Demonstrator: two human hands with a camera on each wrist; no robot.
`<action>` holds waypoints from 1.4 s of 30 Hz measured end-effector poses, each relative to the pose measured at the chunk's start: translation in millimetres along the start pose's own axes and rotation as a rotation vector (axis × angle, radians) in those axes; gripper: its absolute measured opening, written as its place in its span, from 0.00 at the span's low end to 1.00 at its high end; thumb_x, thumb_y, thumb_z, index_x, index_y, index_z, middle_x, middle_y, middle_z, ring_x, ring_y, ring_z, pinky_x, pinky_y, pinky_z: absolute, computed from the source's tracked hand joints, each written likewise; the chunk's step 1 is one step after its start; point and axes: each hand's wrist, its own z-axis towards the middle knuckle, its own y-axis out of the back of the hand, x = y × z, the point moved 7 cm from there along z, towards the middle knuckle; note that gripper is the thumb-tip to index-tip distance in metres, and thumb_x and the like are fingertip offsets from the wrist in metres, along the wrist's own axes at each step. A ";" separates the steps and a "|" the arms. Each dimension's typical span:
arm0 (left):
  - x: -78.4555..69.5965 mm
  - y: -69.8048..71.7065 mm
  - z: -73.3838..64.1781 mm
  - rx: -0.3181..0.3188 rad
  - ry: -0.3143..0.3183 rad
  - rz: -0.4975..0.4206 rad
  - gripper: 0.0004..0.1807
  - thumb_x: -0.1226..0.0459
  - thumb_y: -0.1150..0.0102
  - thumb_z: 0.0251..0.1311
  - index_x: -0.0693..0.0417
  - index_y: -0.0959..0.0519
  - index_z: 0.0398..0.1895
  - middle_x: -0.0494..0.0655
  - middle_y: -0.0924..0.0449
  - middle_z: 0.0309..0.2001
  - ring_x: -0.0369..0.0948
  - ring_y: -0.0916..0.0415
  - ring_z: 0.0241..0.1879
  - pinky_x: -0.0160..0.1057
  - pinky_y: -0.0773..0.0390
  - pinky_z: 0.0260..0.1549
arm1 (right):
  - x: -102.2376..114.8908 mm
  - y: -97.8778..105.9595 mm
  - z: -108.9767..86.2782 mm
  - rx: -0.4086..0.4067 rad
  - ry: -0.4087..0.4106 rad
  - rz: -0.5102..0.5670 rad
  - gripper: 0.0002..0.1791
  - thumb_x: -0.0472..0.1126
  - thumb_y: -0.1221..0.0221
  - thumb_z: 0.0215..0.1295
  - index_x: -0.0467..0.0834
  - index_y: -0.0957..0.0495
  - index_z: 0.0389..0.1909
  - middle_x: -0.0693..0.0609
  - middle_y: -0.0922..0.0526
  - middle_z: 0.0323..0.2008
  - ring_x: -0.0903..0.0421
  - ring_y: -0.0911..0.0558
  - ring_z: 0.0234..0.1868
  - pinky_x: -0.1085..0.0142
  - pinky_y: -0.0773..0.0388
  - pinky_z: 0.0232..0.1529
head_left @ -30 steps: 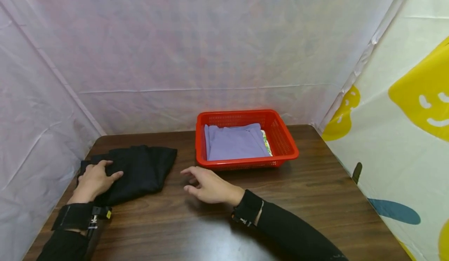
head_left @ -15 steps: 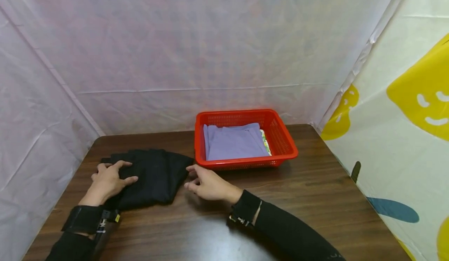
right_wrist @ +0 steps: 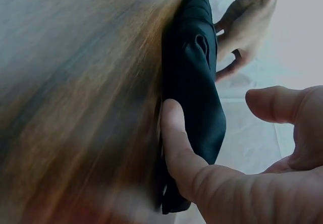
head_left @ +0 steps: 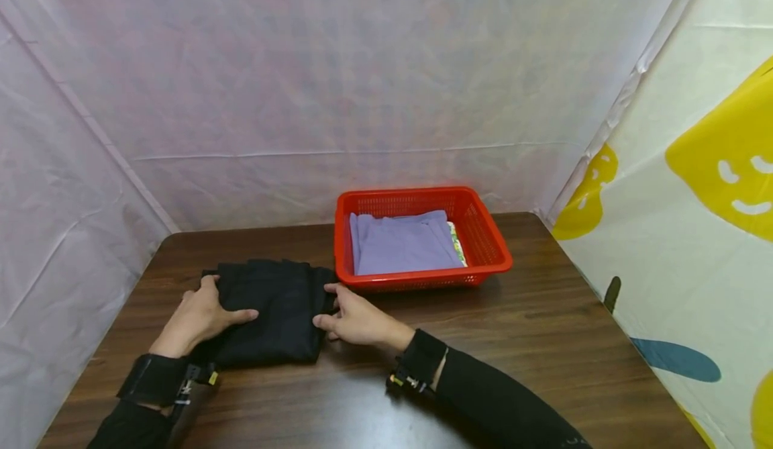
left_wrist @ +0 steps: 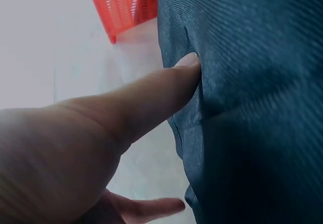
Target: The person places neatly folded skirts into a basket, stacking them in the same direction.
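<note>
A folded black cloth [head_left: 274, 308] lies on the dark wooden table [head_left: 519, 341], just left of a red basket [head_left: 423, 280]. My left hand [head_left: 199, 315] rests on the cloth's left side, with the thumb [left_wrist: 151, 95] lying straight across the fabric [left_wrist: 252, 82]. My right hand [head_left: 356, 320] touches the cloth's right edge. Its thumb [right_wrist: 174, 138] presses against the folded edge [right_wrist: 197, 77] at table level, and the fingers hover loosely curved above. Neither hand visibly pinches the cloth.
The red basket holds a folded lilac cloth [head_left: 403, 244] with a patterned one under it. White sheeting walls the back and left. A sheet with yellow smiley shapes [head_left: 712, 167] closes the right side. Bare tabletop stretches to the right and front.
The left hand has slid the black cloth rightward from the table's left edge until it nearly touches the basket. The right hand, hovering before, now meets the cloth's right edge.
</note>
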 end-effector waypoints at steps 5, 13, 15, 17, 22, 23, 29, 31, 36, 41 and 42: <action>-0.7 1.9 2.7 -0.001 -0.011 0.040 0.73 0.35 0.28 0.77 0.93 0.55 0.84 0.99 0.42 0.77 0.87 0.32 0.74 0.79 0.22 0.71 | 0.4 -1.2 1.5 -0.022 -0.017 0.091 0.49 0.43 0.29 0.82 0.36 0.45 0.93 0.41 0.11 0.49 0.52 0.06 0.38 0.70 0.16 0.41; 6.9 6.8 4.3 0.005 -0.037 0.066 0.59 0.35 0.35 0.81 0.91 0.32 0.76 0.94 0.29 0.72 0.84 0.24 0.67 0.77 0.19 0.65 | -5.4 -5.5 3.7 -0.098 -0.065 0.223 0.23 0.39 0.26 0.79 0.36 0.22 0.67 0.44 0.07 0.35 0.54 0.05 0.34 0.67 0.10 0.37; 9.5 7.0 4.0 0.017 -0.023 0.073 0.59 0.35 0.37 0.82 0.89 0.35 0.80 0.95 0.34 0.75 0.88 0.30 0.70 0.82 0.23 0.66 | -7.1 -6.6 4.1 -0.106 -0.089 0.258 0.26 0.38 0.26 0.78 0.35 0.24 0.69 0.44 0.07 0.40 0.52 0.04 0.38 0.64 0.07 0.40; 10.5 7.2 3.5 0.025 -0.017 0.076 0.61 0.34 0.38 0.83 0.88 0.38 0.83 0.95 0.37 0.77 0.90 0.36 0.71 0.85 0.26 0.67 | -7.9 -7.9 5.1 -0.102 -0.110 0.304 0.31 0.38 0.26 0.78 0.35 0.26 0.74 0.44 0.08 0.47 0.51 0.03 0.43 0.61 0.05 0.45; 7.3 5.8 2.6 0.037 -0.039 0.069 0.60 0.35 0.39 0.84 0.85 0.43 0.86 0.92 0.39 0.81 0.88 0.38 0.76 0.84 0.26 0.71 | -5.9 -11.7 9.6 -0.070 -0.129 0.345 0.34 0.38 0.26 0.78 0.35 0.26 0.79 0.45 0.10 0.60 0.54 0.08 0.50 0.60 0.05 0.49; 6.7 5.0 2.8 0.041 -0.043 0.067 0.60 0.35 0.39 0.84 0.85 0.44 0.86 0.92 0.40 0.81 0.88 0.38 0.77 0.83 0.26 0.72 | -5.6 -12.4 10.7 -0.069 -0.132 0.341 0.36 0.38 0.25 0.78 0.34 0.27 0.80 0.44 0.10 0.62 0.54 0.09 0.51 0.60 0.06 0.49; 9.8 1.1 7.4 0.042 -0.069 0.038 0.61 0.37 0.35 0.83 0.85 0.46 0.86 0.92 0.41 0.82 0.85 0.34 0.78 0.81 0.25 0.72 | -5.8 -19.1 17.3 -0.057 -0.159 0.361 0.56 0.37 0.24 0.75 0.33 0.47 0.94 0.37 0.26 0.83 0.51 0.13 0.66 0.52 0.06 0.63; 11.7 0.4 9.5 0.040 -0.088 0.022 0.63 0.35 0.34 0.81 0.84 0.46 0.86 0.92 0.40 0.81 0.85 0.34 0.77 0.81 0.25 0.72 | -4.4 -20.6 19.5 -0.055 -0.146 0.363 0.56 0.35 0.23 0.74 0.34 0.46 0.94 0.38 0.27 0.83 0.50 0.15 0.68 0.49 0.10 0.70; 16.7 -2.0 16.4 0.042 -0.111 -0.003 0.65 0.32 0.32 0.79 0.82 0.45 0.87 0.91 0.36 0.79 0.83 0.32 0.76 0.80 0.24 0.70 | 3.1 -18.9 22.9 -0.100 -0.063 0.245 0.52 0.35 0.20 0.70 0.39 0.37 0.90 0.43 0.20 0.80 0.49 0.19 0.74 0.45 0.26 0.87; 5.1 2.3 11.6 0.048 -0.105 0.000 0.56 0.46 0.32 0.84 0.87 0.47 0.85 0.93 0.37 0.78 0.84 0.32 0.76 0.79 0.24 0.71 | 7.7 -15.7 24.4 -0.121 -0.027 0.120 0.55 0.39 0.20 0.70 0.43 0.37 0.93 0.45 0.26 0.87 0.48 0.24 0.82 0.44 0.34 0.92; 1.8 3.2 9.5 0.047 -0.101 0.001 0.55 0.48 0.32 0.85 0.87 0.47 0.85 0.93 0.37 0.78 0.84 0.32 0.76 0.79 0.24 0.72 | 8.2 -15.2 24.7 -0.121 -0.025 0.115 0.54 0.38 0.20 0.71 0.44 0.37 0.93 0.46 0.26 0.88 0.48 0.23 0.82 0.44 0.33 0.92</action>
